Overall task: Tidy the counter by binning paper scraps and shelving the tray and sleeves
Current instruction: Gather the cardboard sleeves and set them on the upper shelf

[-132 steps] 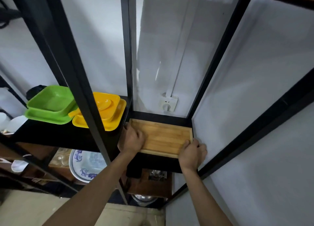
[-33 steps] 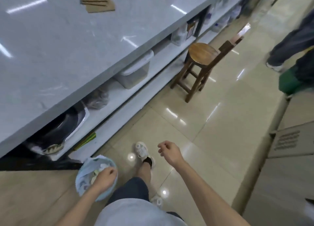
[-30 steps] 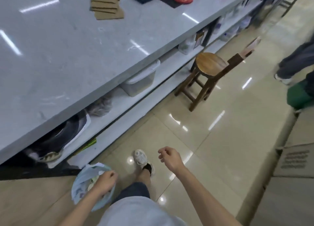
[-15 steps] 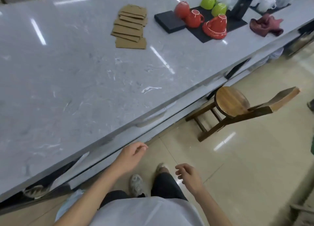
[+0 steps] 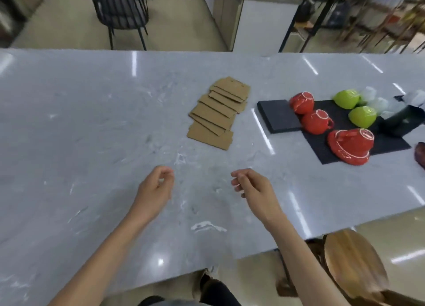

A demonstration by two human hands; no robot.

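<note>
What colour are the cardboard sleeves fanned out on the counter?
Plain kraft brown, no print visible; the sleeves show best in the head view.

On the desk [image 5: 92,126] I count one overlapping stack of cardboard sleeves [image 5: 218,115]; about seven edges show, though I cannot be sure. Three red cups [image 5: 317,121] sit upturned, one on a red saucer [image 5: 345,153], and two green cups [image 5: 362,117]. Two dark mats [image 5: 279,115] lie under them.
</note>
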